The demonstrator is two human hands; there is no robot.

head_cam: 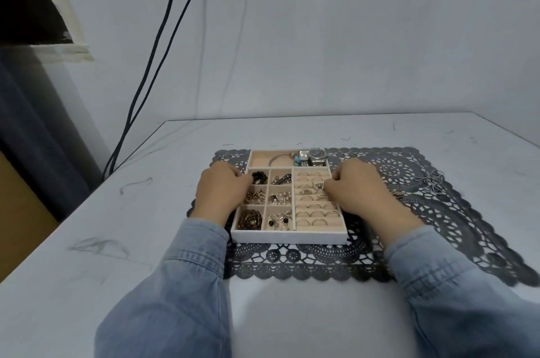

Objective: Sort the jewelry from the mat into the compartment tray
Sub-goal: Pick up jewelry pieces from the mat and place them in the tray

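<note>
A white compartment tray (287, 236) with beige lining sits on a dark grey lace mat (455, 211). Its small left cells hold beads, earrings and chains. The right section holds several rings in rolls (314, 214), and the back cell holds a watch (317, 154) and a bangle. My left hand (219, 191) grips the tray's left wall, fingers curled over it by the black beads (260, 176). My right hand (359, 191) hovers over the ring rolls, fingertips pinching an ornate ring (320, 186). A silver chain (432, 182) lies on the mat to the right.
A small gold piece (396, 196) peeks out on the mat beside my right wrist. The mat lies on a white table (117, 241) against a wall. Two black cables (152, 65) hang down at the back left.
</note>
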